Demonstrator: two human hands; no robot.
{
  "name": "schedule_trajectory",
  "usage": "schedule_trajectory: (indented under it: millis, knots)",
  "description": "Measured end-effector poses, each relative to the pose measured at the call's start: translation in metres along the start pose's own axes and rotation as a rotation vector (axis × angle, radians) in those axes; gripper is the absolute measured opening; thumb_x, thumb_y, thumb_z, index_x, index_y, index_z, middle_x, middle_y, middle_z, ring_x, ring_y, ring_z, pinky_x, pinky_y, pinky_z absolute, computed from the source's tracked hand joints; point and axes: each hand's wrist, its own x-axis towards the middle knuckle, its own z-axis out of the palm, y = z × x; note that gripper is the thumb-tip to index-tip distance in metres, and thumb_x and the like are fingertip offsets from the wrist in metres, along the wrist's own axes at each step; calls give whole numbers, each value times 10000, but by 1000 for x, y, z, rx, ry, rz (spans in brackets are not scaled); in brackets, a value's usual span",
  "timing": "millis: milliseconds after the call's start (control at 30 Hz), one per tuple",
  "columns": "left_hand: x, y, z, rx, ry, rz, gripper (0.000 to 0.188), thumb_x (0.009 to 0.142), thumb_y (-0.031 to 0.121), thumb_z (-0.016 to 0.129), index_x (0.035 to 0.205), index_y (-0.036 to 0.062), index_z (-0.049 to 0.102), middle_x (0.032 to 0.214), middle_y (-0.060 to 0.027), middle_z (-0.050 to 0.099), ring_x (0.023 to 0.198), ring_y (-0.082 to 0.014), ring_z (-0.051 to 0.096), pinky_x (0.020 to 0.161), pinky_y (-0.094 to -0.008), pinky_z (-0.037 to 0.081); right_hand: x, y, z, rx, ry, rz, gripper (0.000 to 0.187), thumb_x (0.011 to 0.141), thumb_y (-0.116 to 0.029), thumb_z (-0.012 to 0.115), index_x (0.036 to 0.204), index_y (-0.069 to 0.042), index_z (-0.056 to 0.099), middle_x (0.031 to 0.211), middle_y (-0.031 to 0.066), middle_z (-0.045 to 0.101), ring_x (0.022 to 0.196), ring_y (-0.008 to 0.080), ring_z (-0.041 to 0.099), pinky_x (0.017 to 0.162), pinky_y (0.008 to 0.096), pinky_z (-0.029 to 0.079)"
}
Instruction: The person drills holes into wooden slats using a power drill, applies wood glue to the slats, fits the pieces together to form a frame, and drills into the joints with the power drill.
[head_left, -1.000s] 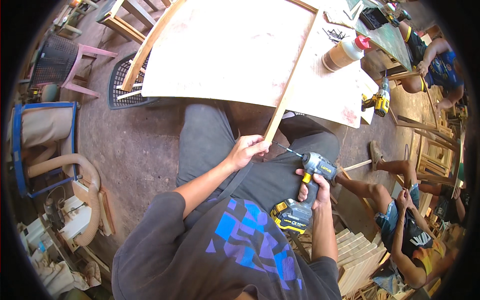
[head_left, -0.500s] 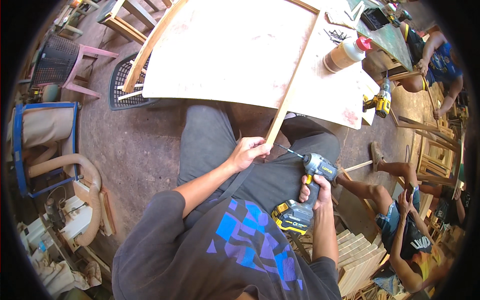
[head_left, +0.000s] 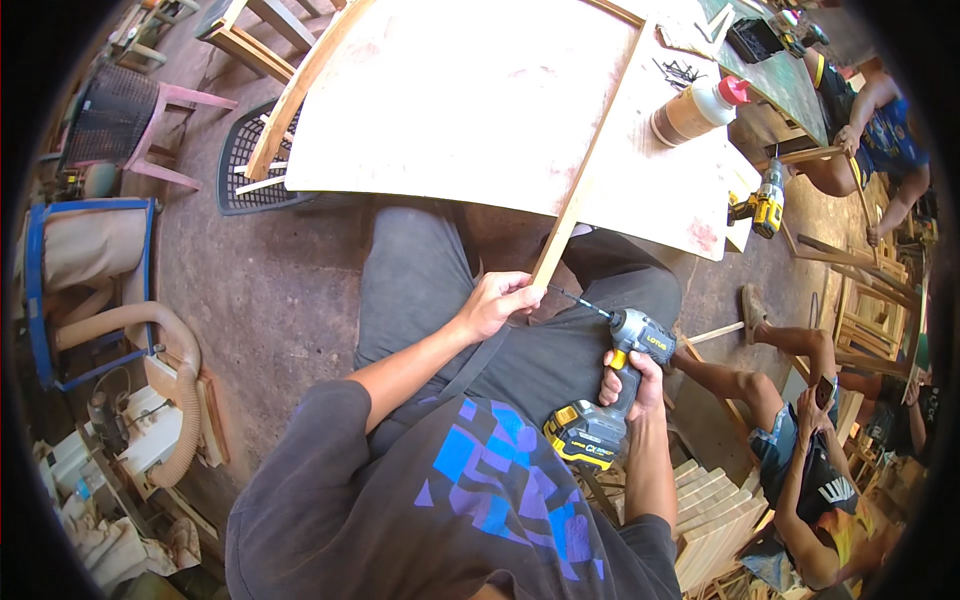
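My left hand is closed round the near end of a long wooden strip, which runs away from me over the white tabletop. In my right hand is a grey and yellow cordless impact driver, gripped by its handle, its battery toward my body. Its long thin bit points left, at the strip's end beside my left fingers. Whether the tip touches the wood or a screw is too small to tell. At its far end the strip meets another wooden piece.
A glue bottle with red cap, dark screws and a yellow drill lie to the right. A curved wooden piece and black basket are at left. Two people work at right, near stacked wood strips.
Both hands keep nearly the same place, the driver still at the end of the strip. At the right, the seated person's hands have shifted slightly.
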Motion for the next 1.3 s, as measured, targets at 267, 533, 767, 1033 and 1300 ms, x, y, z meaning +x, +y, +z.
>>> schedule_trajectory:
  millis: [267, 533, 767, 1033, 1300]
  knots:
    - [0, -1, 0, -9, 4, 3, 422, 949, 342, 676, 1120, -44, 693, 911, -58, 686, 844, -106, 638, 800, -256, 517, -5, -1, 22, 69, -39, -31, 524, 904, -333, 613, 1304, 1, 557, 636, 123, 570, 503, 249, 548, 549, 390, 490]
    - [0, -3, 2, -18, 11, 16, 435, 950, 356, 674, 1107, -49, 690, 897, -55, 681, 834, -101, 630, 793, -251, 512, -3, -3, 7, -16, -40, -13, 586, 817, -246, 697, 1342, -35, 546, 644, 133, 575, 528, 262, 567, 544, 413, 497]
    - [1, -4, 1, -12, 7, 22, 421, 949, 344, 668, 1098, -50, 693, 890, -52, 682, 834, -98, 628, 791, -248, 502, -3, -4, 11, -8, -52, -5, 600, 811, -225, 696, 1354, -25, 537, 658, 151, 586, 536, 281, 581, 559, 439, 512]
    - [2, -5, 1, 58, 2, 13, 433, 950, 349, 660, 1098, -55, 698, 885, -62, 690, 841, -103, 629, 798, -257, 498, -4, -2, 13, -10, -53, -39, 683, 797, -200, 699, 1420, -18, 488, 670, 157, 595, 537, 273, 586, 552, 426, 514]
    - [2, 0, 6, 29, 15, 36, 412, 957, 345, 656, 1087, -44, 698, 888, -55, 682, 842, -105, 623, 797, -256, 500, -7, 6, 9, -121, 126, -164, 578, 790, -109, 699, 1339, -7, 548, 752, 146, 645, 583, 244, 622, 545, 391, 521]
